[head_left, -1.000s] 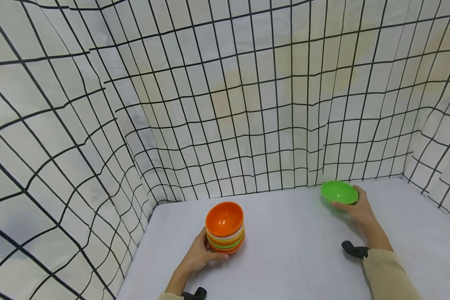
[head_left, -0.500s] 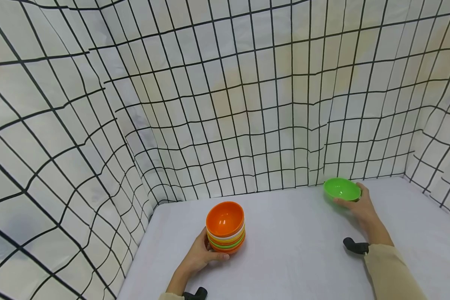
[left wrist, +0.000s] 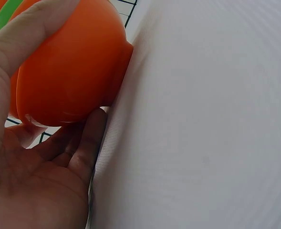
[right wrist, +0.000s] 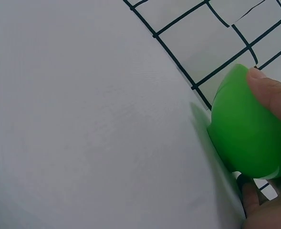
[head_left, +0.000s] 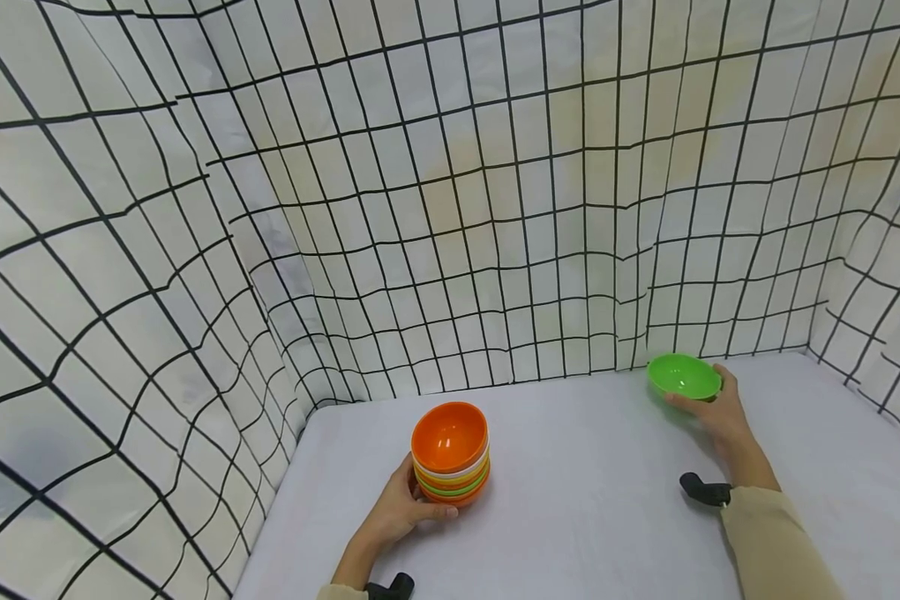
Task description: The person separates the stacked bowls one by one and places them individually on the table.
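The left hand [head_left: 396, 510] holds the stack [head_left: 451, 454] low, from its eight o'clock side. At about two o'clock from the stack, the right hand [head_left: 722, 414] grips the green bowl [head_left: 684, 377] at its four o'clock side. The glossy bowls look like plastic — probably light, stiff, slightly slippery — best held with thumb and fingers round the wall.

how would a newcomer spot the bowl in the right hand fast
Follow the white tabletop to its far edge, beneath the wall with black grid lines, and look right of centre. There the right hand grips a green bowl. It is a single bowl, apart from the orange-topped stack that the left hand holds.
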Action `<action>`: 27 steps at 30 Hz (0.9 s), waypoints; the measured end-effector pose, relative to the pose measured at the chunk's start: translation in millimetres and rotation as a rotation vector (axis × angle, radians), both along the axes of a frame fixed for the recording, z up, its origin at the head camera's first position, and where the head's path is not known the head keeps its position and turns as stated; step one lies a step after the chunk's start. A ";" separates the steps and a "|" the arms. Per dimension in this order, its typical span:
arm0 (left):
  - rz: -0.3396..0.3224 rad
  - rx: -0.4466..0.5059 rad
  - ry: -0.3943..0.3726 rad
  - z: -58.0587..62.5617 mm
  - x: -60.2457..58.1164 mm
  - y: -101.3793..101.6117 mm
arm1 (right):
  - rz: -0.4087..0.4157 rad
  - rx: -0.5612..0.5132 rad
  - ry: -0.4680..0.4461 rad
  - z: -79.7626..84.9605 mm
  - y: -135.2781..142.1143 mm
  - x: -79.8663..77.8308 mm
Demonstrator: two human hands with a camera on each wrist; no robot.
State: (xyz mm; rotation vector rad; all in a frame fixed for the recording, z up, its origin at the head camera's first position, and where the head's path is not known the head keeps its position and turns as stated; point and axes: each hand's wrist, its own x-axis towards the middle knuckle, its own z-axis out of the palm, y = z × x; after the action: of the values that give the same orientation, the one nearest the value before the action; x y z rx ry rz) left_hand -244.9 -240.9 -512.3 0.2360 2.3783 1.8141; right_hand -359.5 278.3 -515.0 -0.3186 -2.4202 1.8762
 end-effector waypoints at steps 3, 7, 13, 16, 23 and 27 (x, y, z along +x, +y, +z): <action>-0.002 0.002 -0.001 -0.6 -0.1 0.0 | -0.009 -0.007 -0.010 1.7 -1.5 1.2; -0.004 0.004 -0.001 -1.2 -0.4 -0.2 | -0.019 -0.010 -0.014 2.1 -2.8 2.0; -0.006 -0.010 0.011 -1.1 0.0 -0.3 | -0.037 -0.008 -0.013 -0.1 -3.4 0.5; -0.008 -0.016 0.012 -2.0 0.1 -0.5 | -0.052 -0.007 -0.013 -0.8 -4.4 0.4; -0.005 -0.028 0.022 -1.2 1.1 -0.5 | -0.074 -0.014 0.017 -1.6 -8.6 1.1; -0.003 -0.036 0.026 0.5 1.7 -0.5 | -0.080 -0.013 0.026 -2.0 -10.2 0.0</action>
State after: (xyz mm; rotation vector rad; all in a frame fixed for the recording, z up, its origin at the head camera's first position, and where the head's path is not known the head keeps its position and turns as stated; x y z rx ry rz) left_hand -243.2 -241.3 -511.7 0.2598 2.4245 1.7759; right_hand -359.5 268.1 -517.0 -0.3836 -2.3430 1.8510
